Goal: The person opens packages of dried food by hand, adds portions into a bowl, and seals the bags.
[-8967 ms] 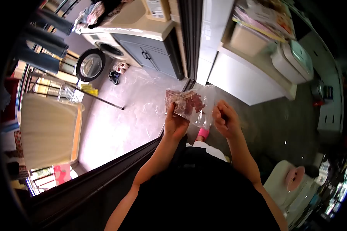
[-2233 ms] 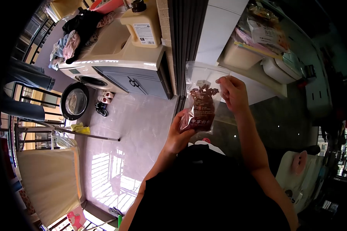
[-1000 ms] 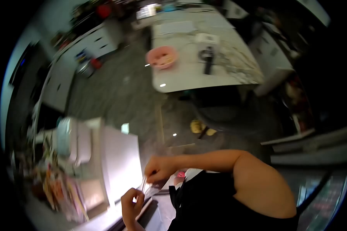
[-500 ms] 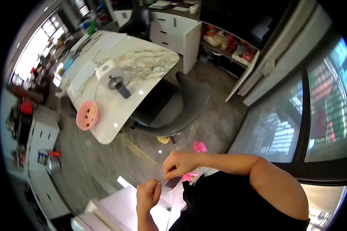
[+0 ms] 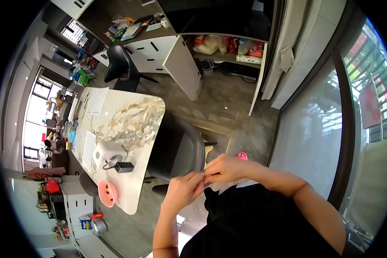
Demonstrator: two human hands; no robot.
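My left hand (image 5: 182,190) and my right hand (image 5: 223,168) meet in front of my black top, fingertips pinched together and touching. Both are closed on the top edge of the clear plastic bag, of which only a small sliver shows between and below the fingers. Its reddish-brown contents are hidden from view.
A marble-patterned table (image 5: 135,124) stands at the left, bearing a pink bowl (image 5: 108,193), a white box (image 5: 109,152) and a small fan (image 5: 114,161). A dark chair (image 5: 182,150) is just beyond my hands. An open cabinet door (image 5: 182,69) and glass panels (image 5: 309,129) stand further off.
The view has swung right from the balcony and washing machine to the table room. My hands have come together at the bag's top; earlier my left held the bag upright with its contents showing.
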